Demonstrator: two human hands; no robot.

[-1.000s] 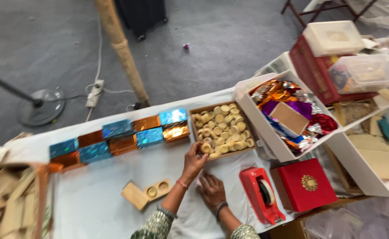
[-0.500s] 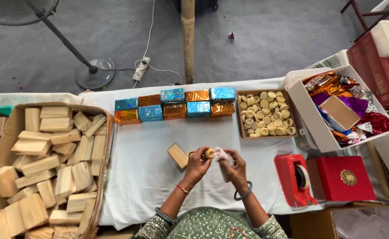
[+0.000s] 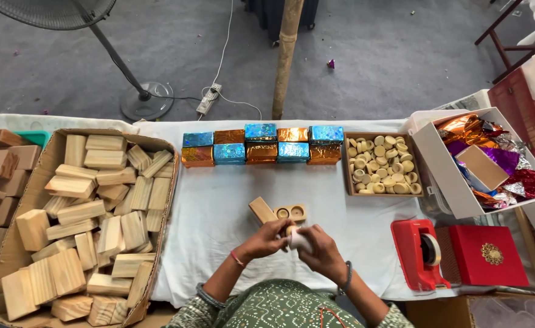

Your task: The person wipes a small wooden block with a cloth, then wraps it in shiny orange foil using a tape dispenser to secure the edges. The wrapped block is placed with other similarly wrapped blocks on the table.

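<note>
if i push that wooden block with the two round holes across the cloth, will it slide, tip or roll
The wooden block with two round holes looks flat and low, so it would probably slide, not tip or roll. Being solid wood, it is likely stiff and fairly light. The white cloth under it may bunch and drag.

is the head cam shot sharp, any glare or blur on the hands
Head view: even, soft light, mostly sharp; the foil-wrapped boxes glint with bright reflections; the left hand and right hand look slightly soft, and the small pale piece between them is washed out.
</note>
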